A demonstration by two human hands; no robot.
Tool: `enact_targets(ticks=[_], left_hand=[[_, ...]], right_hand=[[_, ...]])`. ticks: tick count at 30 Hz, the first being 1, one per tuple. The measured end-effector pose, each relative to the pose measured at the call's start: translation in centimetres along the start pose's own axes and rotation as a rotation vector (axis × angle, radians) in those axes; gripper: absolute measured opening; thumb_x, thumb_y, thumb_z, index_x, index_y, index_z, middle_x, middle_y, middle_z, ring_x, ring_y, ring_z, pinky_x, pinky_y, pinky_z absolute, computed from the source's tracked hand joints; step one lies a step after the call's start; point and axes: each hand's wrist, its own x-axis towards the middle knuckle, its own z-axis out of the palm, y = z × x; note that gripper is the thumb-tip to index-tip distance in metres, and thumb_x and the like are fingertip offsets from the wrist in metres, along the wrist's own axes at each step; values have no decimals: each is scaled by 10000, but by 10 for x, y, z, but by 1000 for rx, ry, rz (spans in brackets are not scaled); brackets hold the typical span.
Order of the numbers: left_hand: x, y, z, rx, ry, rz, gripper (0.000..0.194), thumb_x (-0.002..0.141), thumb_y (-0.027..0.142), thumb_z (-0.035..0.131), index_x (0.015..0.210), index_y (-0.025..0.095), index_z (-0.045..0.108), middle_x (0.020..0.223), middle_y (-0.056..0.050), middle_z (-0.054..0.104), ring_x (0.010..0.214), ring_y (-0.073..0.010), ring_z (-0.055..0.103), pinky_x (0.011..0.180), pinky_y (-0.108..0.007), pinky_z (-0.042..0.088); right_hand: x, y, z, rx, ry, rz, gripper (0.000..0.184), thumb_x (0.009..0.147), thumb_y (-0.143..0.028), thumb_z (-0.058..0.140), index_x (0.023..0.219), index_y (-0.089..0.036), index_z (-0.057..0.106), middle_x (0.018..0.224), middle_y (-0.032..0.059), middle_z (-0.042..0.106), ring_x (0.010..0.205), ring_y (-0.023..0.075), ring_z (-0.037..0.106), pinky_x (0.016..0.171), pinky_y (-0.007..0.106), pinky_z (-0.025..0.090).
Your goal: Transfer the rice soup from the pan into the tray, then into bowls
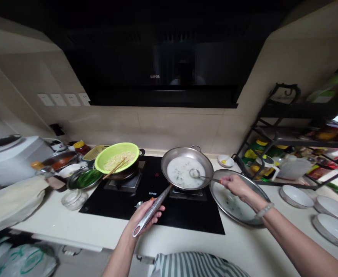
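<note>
Centre of the frame: left fingers (159, 208) cradling the long handle of a steel wok (205, 165) holding milky liquid (182, 169); right fingers (225, 181) gripping a ladle (208, 177) over it.

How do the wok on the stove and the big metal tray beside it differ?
The wok has a long handle, while the tray shows none. The wok sits on the stove; the tray rests on the counter. Both hold whitish liquid with dark green bits.
</note>
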Motion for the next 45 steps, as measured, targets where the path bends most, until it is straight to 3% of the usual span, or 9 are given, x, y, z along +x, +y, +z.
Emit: enact_targets(ticks=[5,13,19,24,31,34,39,42,45], left_hand=[[5,2,1,-54,-2,-82,266,1016,217,534,1194,33,605,896,-170,774,580,-166,722,440,-202,557],[25,2,-3,-99,-191,-156,303,981,251,610,1206,51,635,893,-138,750,588,-115,685,420,-131,494],[33,17,11,86,-292,-151,281,868,220,729,1098,66,684,786,-86,710,478,-59,548,367,-120,401],[33,25,18,300,-306,-103,315,792,271,793,1029,105,669,678,-39,675,422,-50,474,367,-137,348],[37,27,23,614,-272,-31,276,732,266,781,820,186,532,618,9,626,395,-55,439,349,-145,327],[38,27,23,722,-252,37,233,748,201,745,853,187,537,606,21,612,393,-68,455,353,-151,323],[36,30,26,824,-175,203,311,728,55,695,995,189,608,545,65,542,410,-132,510,458,-220,385],[36,32,32,819,-109,371,391,626,-47,696,925,199,635,634,19,567,723,-235,678,719,-270,476],[41,32,37,790,-117,388,473,560,-101,646,937,185,634,628,-2,547,991,-340,692,922,-339,458]], right_hand=[[-7,-3,-8,17,-45,139,170,675,-332,650,613,-201,561,505,-66,378,465,77,235,458,248,160],[-21,2,-29,167,12,221,237,599,-392,727,651,-189,618,464,-77,370,419,64,252,435,226,128],[-49,-3,-60,205,79,245,310,549,-451,736,704,-193,663,478,-80,373,431,65,255,435,221,162],[-71,17,-85,156,154,238,364,541,-521,751,690,-201,666,458,-64,390,418,81,275,429,245,185],[-86,70,-87,-258,375,104,213,664,-408,609,739,-228,696,716,93,742,661,265,663,628,363,483],[-95,91,-80,-520,442,67,277,753,-373,516,857,-214,716,817,129,772,758,312,722,705,391,508],[-116,118,-69,-868,427,-5,459,896,-398,389,1129,-151,699,925,181,777,706,331,719,612,398,477],[-121,124,-66,-973,426,-25,439,914,-368,381,1150,-162,690,1022,191,772,685,319,712,544,375,437],[-115,114,-60,-908,481,-22,454,900,-376,432,1191,-135,683,856,187,765,661,325,705,559,381,457]])
